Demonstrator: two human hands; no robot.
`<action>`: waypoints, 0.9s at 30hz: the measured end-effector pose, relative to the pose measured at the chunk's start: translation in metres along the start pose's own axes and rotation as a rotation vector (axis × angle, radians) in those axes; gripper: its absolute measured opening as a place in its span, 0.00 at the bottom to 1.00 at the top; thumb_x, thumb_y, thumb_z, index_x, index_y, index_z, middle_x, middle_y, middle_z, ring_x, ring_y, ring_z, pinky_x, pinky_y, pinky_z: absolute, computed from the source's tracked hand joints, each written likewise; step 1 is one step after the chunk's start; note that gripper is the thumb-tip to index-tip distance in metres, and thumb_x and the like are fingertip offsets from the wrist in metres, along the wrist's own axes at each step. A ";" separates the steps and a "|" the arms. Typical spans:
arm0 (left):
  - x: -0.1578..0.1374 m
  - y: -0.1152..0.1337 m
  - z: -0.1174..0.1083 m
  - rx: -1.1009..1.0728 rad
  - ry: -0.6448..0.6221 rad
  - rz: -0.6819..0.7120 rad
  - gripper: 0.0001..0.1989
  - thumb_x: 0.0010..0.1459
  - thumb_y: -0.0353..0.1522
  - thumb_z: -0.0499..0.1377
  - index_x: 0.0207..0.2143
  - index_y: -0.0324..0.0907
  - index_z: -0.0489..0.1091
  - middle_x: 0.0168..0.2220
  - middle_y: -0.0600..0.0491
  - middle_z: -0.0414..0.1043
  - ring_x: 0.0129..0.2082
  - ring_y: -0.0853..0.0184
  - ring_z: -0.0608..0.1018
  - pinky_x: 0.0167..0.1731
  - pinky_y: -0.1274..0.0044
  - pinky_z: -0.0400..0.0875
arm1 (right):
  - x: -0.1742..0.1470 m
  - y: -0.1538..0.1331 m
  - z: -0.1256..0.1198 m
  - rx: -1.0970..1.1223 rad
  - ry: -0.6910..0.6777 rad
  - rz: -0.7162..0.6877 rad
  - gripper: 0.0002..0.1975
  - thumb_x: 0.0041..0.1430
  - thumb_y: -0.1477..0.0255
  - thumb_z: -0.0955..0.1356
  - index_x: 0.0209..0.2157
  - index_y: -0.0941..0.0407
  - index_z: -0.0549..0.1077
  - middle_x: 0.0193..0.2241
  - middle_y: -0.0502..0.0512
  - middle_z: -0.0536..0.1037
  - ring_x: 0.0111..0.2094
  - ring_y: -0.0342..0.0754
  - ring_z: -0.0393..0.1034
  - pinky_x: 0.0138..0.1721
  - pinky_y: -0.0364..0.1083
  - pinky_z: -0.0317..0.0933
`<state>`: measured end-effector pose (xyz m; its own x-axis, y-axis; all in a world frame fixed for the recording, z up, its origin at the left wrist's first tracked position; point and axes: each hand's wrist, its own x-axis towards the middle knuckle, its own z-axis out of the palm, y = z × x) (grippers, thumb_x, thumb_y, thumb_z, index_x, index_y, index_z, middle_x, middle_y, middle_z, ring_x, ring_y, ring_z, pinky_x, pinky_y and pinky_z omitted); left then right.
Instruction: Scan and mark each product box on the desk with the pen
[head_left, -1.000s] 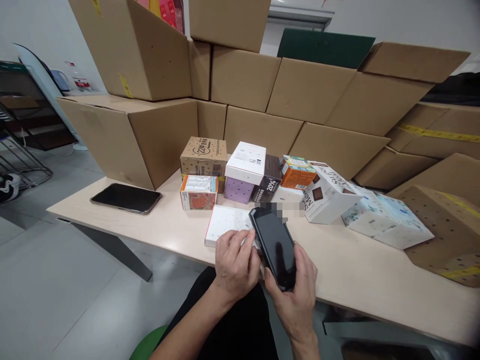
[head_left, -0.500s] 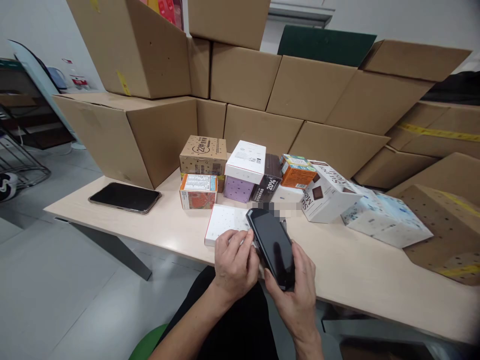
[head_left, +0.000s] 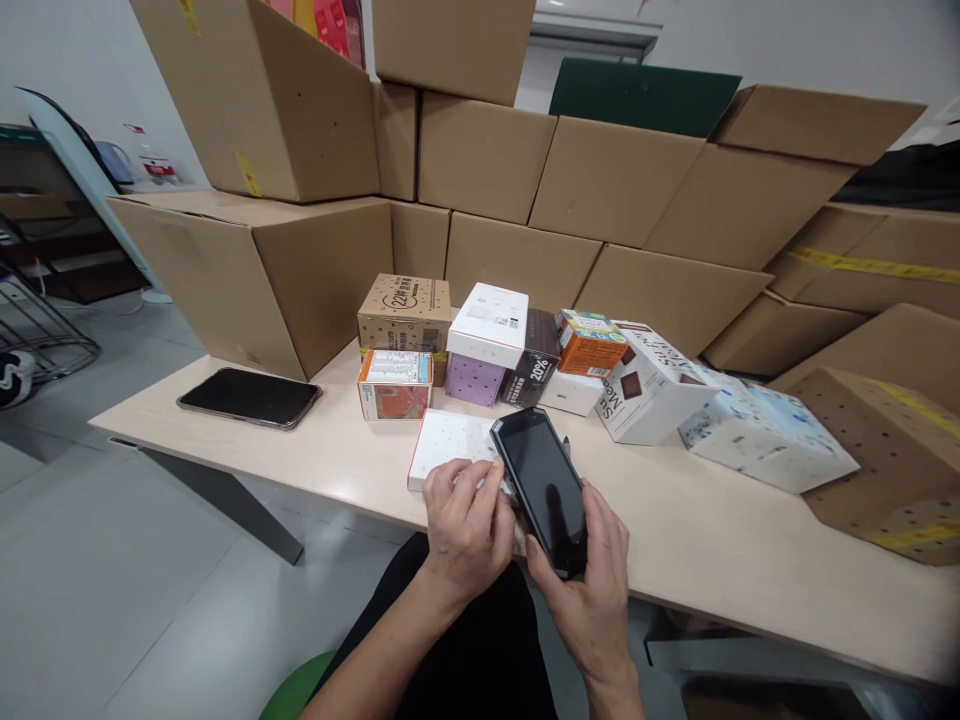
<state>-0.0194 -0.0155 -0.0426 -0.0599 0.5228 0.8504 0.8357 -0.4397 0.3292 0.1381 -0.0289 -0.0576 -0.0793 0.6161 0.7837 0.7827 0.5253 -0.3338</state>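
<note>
A black handheld device (head_left: 544, 492) with a dark screen, much like a rugged phone, is tilted over the table's front edge. My right hand (head_left: 589, 580) grips its lower part, thumb on the left side and fingers along the right. The fingers of my left hand (head_left: 471, 520) are curled closed against the device's upper left edge. Under and beyond that hand lies a flat white box (head_left: 454, 442), partly covered by it. A small dark tip shows behind the device's right side; what it belongs to is hidden.
On the table (head_left: 360, 455) a black phone (head_left: 251, 397) lies at left. Behind the device stand an orange-and-white box (head_left: 395, 388), a white box (head_left: 489, 322) on a purple one (head_left: 474, 380), and a Super Meal box (head_left: 652, 385). Large cartons (head_left: 487, 155) wall the back.
The view has shifted very slightly. Both hands and the device keep nearly the same position, and nothing has been picked up or let go.
</note>
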 end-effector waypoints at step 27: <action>0.001 0.002 0.001 0.075 -0.064 0.032 0.10 0.58 0.28 0.60 0.43 0.42 0.74 0.42 0.49 0.80 0.48 0.53 0.77 0.62 0.50 0.51 | -0.010 0.080 -0.044 -0.490 0.021 0.259 0.40 0.60 0.46 0.60 0.56 0.68 0.71 0.44 0.74 0.77 0.43 0.65 0.72 0.45 0.62 0.64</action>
<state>-0.0172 -0.0157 -0.0415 0.0004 0.5563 0.8310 0.8752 -0.4022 0.2689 0.2285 -0.0190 -0.0685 0.1623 0.6740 0.7207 0.9710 0.0207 -0.2380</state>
